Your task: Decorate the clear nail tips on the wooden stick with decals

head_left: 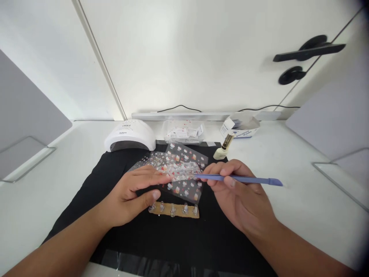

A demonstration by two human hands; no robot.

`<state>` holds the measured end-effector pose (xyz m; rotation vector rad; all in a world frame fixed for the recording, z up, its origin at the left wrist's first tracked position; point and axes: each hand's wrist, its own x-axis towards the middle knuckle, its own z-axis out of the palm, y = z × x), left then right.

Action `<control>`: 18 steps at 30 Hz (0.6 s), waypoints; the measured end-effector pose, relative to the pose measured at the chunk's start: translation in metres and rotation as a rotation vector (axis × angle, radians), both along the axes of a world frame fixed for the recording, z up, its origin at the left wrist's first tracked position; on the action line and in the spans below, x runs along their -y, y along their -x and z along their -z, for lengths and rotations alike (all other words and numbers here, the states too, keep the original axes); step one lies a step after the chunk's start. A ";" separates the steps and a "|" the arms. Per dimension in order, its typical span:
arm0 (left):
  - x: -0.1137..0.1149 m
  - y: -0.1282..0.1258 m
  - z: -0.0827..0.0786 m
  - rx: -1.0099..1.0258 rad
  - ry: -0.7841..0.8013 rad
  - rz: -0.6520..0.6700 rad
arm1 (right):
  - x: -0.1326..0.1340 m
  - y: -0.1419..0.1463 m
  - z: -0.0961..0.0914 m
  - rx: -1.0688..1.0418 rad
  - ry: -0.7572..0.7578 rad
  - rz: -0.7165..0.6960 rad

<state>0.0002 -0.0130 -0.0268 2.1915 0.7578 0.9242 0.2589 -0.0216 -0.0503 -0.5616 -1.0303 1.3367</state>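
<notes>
My left hand pinches the edge of a clear sheet of small nail stickers, holding it just above a black mat. My right hand grips a thin blue stick tool like a pen, its tip touching the held sticker sheet. More sticker sheets lie fanned out beneath. Below both hands lies a tan strip carrying several clear nail tips in a row.
A white nail lamp sits at the mat's far left corner. Behind are a clear box of small packets, a white carton and a small polish bottle. Grey panels stand left and right.
</notes>
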 end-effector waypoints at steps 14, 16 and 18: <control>0.007 0.006 0.010 0.141 0.220 0.029 | 0.002 0.000 0.004 0.007 -0.034 -0.008; 0.007 0.004 0.012 0.165 0.232 0.007 | 0.003 0.001 0.005 0.021 -0.082 -0.021; 0.008 0.002 0.012 0.171 0.237 -0.013 | 0.004 0.002 0.007 0.042 -0.121 -0.032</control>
